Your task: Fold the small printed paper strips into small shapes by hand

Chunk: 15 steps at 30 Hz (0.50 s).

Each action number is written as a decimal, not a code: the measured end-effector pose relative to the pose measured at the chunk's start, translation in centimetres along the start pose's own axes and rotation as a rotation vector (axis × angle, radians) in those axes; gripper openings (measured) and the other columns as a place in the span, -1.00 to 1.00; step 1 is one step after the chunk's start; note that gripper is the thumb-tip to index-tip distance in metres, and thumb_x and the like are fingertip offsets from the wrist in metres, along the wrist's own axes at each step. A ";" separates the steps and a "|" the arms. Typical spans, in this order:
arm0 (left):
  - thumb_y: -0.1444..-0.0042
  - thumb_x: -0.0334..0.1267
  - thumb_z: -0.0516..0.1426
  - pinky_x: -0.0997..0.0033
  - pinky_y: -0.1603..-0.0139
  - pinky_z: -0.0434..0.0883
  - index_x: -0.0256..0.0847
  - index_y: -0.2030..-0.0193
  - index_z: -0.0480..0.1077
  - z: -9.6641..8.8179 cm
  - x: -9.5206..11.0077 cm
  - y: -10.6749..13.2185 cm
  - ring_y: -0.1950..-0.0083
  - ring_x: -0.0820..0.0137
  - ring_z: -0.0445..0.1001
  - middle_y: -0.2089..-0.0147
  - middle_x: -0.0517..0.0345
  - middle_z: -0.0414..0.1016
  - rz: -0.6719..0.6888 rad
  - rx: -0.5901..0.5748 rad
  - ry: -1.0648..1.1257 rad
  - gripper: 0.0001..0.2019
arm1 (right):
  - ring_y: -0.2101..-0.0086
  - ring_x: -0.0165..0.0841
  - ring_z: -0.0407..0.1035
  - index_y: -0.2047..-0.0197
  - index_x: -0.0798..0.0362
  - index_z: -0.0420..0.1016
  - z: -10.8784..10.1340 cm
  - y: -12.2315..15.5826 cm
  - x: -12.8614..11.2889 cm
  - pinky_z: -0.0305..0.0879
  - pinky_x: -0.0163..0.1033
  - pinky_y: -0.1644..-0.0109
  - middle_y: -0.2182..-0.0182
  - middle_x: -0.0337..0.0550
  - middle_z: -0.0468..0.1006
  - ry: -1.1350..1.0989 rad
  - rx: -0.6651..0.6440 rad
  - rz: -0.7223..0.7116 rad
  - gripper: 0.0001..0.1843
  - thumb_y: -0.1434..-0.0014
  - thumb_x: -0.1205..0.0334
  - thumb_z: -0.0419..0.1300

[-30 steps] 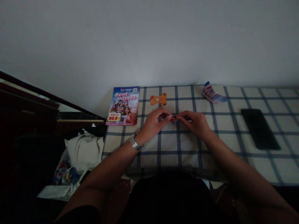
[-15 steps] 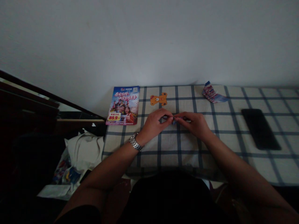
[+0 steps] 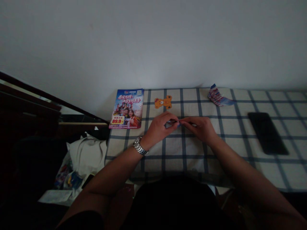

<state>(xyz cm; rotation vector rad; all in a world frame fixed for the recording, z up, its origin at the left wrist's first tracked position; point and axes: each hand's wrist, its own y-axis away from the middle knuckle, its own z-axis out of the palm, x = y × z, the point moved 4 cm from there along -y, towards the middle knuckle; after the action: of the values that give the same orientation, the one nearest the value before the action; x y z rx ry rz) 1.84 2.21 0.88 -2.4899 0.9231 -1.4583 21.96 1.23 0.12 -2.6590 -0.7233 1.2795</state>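
Small folded paper is pinched at centre frame! The left hand and right hand close their fingertips on it from opposite sides, steadying it between them over the checked cloth surface. An orange teddy-bear cutout lies just beyond, with a colourful brochure to its left.

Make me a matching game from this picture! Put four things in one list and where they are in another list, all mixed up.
Things:
1. Orange bear cut-out
2. Silver wristwatch
3. Black smartphone
4. Small folded paper

Places:
A. Pinched by the fingers of the left hand and right hand
B. Lying far right on the checked tablecloth
C. Around the left arm
D. Just right of the travel brochure

Pairs: 1-D, 2-C, 3-B, 4-A
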 end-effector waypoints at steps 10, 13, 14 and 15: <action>-0.38 -0.28 0.22 0.36 0.06 0.48 -0.14 0.13 0.52 -0.4 -0.1 -0.2 0.14 0.41 0.52 0.17 0.15 0.56 0.020 0.048 0.006 -0.95 | 0.34 -0.27 0.64 0.00 -0.06 0.73 -0.5 -0.4 0.0 0.55 -0.21 0.22 0.19 -0.14 0.79 -0.057 0.041 0.079 -0.74 -0.37 0.02 0.31; -0.39 -0.26 0.22 0.34 0.06 0.48 -0.14 0.15 0.51 -0.6 -0.2 -0.2 0.14 0.39 0.52 0.18 0.14 0.56 0.023 0.072 0.015 -0.93 | 0.34 -0.28 0.63 0.01 -0.05 0.73 -0.8 -0.4 0.1 0.53 -0.23 0.25 0.20 -0.14 0.78 -0.082 0.053 0.096 -0.73 -0.38 0.02 0.30; -0.38 -0.26 0.22 0.34 0.06 0.48 -0.14 0.15 0.51 -0.6 -0.2 -0.2 0.14 0.39 0.52 0.18 0.14 0.56 0.023 0.072 0.018 -0.94 | 0.33 -0.27 0.63 0.01 -0.05 0.73 -0.8 -0.4 0.1 0.52 -0.23 0.25 0.20 -0.14 0.78 -0.091 0.052 0.098 -0.74 -0.38 0.02 0.30; -0.38 -0.27 0.22 0.34 0.07 0.49 -0.15 0.16 0.51 -0.5 -0.2 -0.2 0.14 0.39 0.52 0.18 0.13 0.55 0.023 0.072 0.021 -0.94 | 0.32 -0.27 0.63 0.02 -0.05 0.73 -0.7 -0.4 0.1 0.52 -0.23 0.24 0.19 -0.14 0.78 -0.099 0.051 0.097 -0.74 -0.38 0.02 0.30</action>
<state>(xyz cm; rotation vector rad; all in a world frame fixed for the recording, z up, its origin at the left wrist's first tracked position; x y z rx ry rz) 1.44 2.59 1.13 -2.4098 0.8830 -1.4862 22.45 1.71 0.58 -2.6356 -0.5714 1.4418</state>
